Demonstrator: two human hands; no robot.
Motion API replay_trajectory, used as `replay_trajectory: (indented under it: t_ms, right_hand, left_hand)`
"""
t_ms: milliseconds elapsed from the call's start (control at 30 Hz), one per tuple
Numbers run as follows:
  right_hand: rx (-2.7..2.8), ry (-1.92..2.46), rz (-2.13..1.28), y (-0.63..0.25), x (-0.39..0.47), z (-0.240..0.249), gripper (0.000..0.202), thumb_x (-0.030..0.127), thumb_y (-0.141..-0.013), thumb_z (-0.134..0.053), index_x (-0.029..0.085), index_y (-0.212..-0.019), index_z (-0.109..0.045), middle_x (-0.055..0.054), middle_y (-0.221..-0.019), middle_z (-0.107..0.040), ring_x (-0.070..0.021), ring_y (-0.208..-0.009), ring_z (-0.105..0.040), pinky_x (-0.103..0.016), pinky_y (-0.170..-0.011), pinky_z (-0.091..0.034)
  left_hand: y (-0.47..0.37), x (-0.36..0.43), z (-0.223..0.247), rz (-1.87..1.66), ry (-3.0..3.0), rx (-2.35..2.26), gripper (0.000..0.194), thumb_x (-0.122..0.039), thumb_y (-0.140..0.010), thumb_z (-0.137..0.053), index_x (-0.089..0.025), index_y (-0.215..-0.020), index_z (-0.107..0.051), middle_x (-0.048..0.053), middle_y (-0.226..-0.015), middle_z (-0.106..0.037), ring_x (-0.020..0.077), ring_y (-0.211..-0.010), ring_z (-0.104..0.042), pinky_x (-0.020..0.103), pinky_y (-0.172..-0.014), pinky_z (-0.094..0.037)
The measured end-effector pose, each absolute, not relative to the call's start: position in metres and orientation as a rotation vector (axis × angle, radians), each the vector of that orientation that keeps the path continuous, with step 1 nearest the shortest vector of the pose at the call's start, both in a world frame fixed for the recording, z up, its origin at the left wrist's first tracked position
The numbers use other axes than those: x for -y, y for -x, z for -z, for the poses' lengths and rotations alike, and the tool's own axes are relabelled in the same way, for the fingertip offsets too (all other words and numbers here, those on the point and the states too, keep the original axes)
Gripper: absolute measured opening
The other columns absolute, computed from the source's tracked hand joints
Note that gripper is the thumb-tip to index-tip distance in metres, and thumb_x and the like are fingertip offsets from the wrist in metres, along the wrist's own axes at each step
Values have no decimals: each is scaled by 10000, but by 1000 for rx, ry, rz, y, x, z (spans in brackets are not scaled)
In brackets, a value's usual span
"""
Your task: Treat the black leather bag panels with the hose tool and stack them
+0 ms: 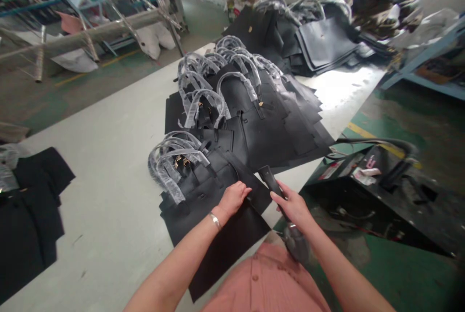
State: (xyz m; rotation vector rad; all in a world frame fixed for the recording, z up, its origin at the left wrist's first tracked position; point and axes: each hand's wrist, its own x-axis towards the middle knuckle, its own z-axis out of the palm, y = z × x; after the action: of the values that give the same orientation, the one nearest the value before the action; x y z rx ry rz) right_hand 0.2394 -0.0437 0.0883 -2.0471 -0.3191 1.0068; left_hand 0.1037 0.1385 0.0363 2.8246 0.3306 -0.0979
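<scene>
My left hand [234,199], with a silver bracelet at the wrist, is closed at the edge of a black leather bag panel [225,249] near the table's front edge. In my right hand [292,205] is a dark handheld tool [271,181], its wider rounded end hanging below the hand. Just beyond my left hand lies a small stack of black panels [196,186] with plastic-wrapped handles [174,157] and gold-coloured buckles.
Larger stacks of black bag panels [279,132] and folded black bags [327,43] lie farther back on the white table [109,142]. More black pieces [32,215] are at left. A black machine [378,195] stands at right.
</scene>
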Motion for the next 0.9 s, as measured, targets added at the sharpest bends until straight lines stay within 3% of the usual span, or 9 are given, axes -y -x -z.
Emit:
replay_trajectory:
  t_ms: [67, 200, 367, 533, 767, 900]
  right_hand:
    - [309, 2050, -971, -244, 52, -91, 636, 438, -795, -623, 251, -1392, -510, 17, -759, -688, -128, -518, -620, -234, -514, -486]
    - [258, 2005, -990, -245, 82, -94, 629, 463, -784, -635, 245, -1364, -532, 6, -787, -694, -136, -523, -597, -250, -494, -477]
    - [55, 1910, -1061, -231, 107, -95, 750, 486, -749, -661, 182, -1404, -460, 2, -795, -655, -118, -499, -537, -243, -456, -424]
    - [-15, 1887, -1055, -225, 113, -98, 742, 491, -735, -671, 194, -1387, -476, 15, -778, -635, -124, -522, -544, -252, -494, -443]
    - [-20, 1901, -1030, -227, 113, -97, 712, 456, -754, -665, 190, -1389, -486, -9, -824, -637, -114, -516, -544, -265, -512, -468]
    - [39, 1906, -1033, -225, 111, -91, 700, 458, -765, -656, 194, -1391, -488, -11, -842, -652, -112, -522, -550, -268, -536, -486]
  left_hand:
    - [-115, -137, -42, 124, -2874, -337, 300, -313, -977, -484, -147, -756, -601, 60, -740, -592, 193, -777, -562, 314, -727, -458]
    - [-139, -129, -43, 134, -2909, -168, 128, -141, -929, -514, -116, -900, -636, 113, -907, -611, 245, -944, -529, 359, -794, -437]
    - [-155, -124, -34, 252, -2879, 64, 208, -53, -891, -460, -73, -846, -662, 148, -867, -591, 258, -856, -544, 333, -633, -446]
    - [-161, -133, -30, 301, -2810, 183, 288, -96, -911, -390, -104, -843, -669, 170, -839, -575, 266, -822, -550, 348, -607, -469]
    - [-163, -140, -17, 233, -2734, -59, 244, -84, -908, -368, -118, -913, -609, 139, -928, -558, 211, -728, -587, 336, -613, -513]
    - [-157, -142, -9, 88, -2666, -362, 246, -42, -923, -326, -135, -975, -548, 114, -989, -543, 180, -766, -612, 321, -703, -528]
